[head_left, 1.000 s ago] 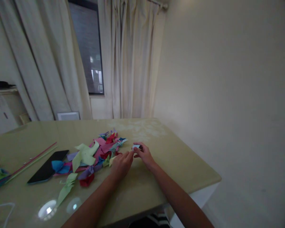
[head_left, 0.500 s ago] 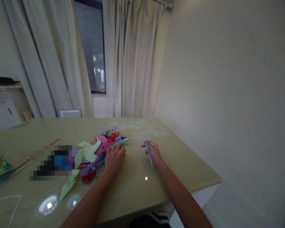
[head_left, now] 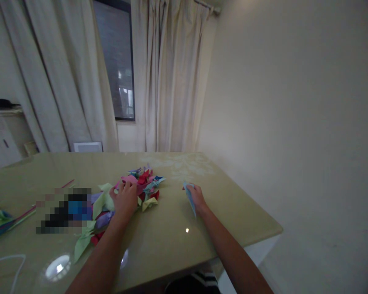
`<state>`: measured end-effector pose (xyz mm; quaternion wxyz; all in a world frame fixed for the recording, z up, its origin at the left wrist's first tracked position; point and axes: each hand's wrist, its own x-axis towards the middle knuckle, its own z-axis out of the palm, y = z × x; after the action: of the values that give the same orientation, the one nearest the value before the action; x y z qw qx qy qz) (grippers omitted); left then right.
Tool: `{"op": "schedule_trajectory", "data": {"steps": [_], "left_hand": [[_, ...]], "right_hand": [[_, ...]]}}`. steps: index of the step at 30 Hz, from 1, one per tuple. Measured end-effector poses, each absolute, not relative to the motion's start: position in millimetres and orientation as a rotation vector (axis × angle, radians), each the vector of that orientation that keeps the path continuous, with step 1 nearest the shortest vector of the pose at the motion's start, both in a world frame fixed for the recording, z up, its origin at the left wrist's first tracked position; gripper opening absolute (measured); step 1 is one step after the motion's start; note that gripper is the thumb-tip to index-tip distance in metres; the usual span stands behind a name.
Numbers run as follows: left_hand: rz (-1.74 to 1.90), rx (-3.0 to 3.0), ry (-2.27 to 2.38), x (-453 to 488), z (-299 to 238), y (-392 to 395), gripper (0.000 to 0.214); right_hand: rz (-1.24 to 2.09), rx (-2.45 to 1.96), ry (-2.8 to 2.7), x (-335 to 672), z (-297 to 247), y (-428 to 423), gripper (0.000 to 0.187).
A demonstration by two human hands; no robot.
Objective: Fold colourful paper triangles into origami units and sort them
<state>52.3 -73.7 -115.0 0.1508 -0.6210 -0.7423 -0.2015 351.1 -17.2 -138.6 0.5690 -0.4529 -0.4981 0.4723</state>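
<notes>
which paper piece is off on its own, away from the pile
The light blue piece, held in the right hand out on the bare table. The other coloured pieces by the hands lie heaped in the pile that the left hand rests on.

Left hand (head_left: 126, 200) on paper pile (head_left: 141, 185), right hand (head_left: 195, 195) holding blue paper (head_left: 190, 198)

Both forearms are bare (a black-and-white striped garment (head_left: 202, 281) shows below).
</notes>
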Motion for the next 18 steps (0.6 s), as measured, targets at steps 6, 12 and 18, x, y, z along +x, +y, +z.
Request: {"op": "schedule_trajectory", "data": {"steps": [6, 12, 18], "left_hand": [[-1.059, -1.698, -2.041, 65, -99, -76, 0.033], [-2.053, -1.804, -1.792, 93, -98, -78, 0.037], [-2.595, -1.956, -1.757, 121, -107, -83, 0.045]], "right_hand": [[1.211, -1.005, -1.077, 354, -135, -18, 0.051], [1.345, -0.892, -0.999, 347, -132, -23, 0.050], [1.425, -0.792, -1.005, 334, -134, -28, 0.050]]}}
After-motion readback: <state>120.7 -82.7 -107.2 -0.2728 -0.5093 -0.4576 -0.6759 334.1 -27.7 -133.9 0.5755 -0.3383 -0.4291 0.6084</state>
